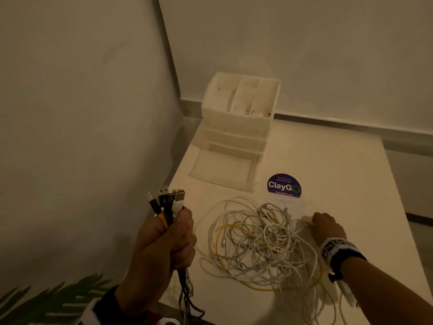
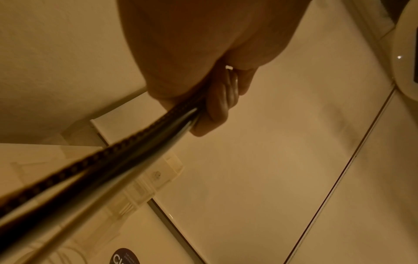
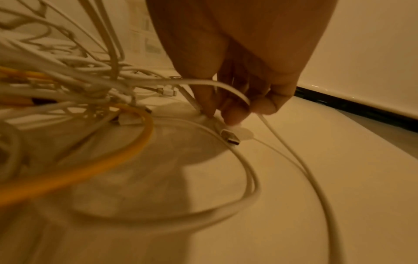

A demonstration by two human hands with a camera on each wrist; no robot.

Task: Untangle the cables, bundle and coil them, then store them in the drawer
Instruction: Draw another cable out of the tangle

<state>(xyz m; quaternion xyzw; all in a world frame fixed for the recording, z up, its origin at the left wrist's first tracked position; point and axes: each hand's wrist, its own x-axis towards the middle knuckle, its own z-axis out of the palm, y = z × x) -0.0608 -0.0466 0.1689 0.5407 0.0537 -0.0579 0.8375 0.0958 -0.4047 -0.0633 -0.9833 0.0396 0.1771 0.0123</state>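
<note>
Meanwhile, left hand (image 1: 164, 240) fingers clenched round gathered cable ends (image 1: 167, 202); right hand (image 1: 328, 227) fingers pinching a white cable (image 3: 228, 128).

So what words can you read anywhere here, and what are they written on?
"ClayGo": big white letters on the round purple sticker on the white table.
Small line above it on the sticker: too blurred to read for sure.
Small line below it: too blurred to read.
"Cl": the only part of the same sticker that shows in the left wrist view.
Black and white wristband: square patterns only, no words.
</note>
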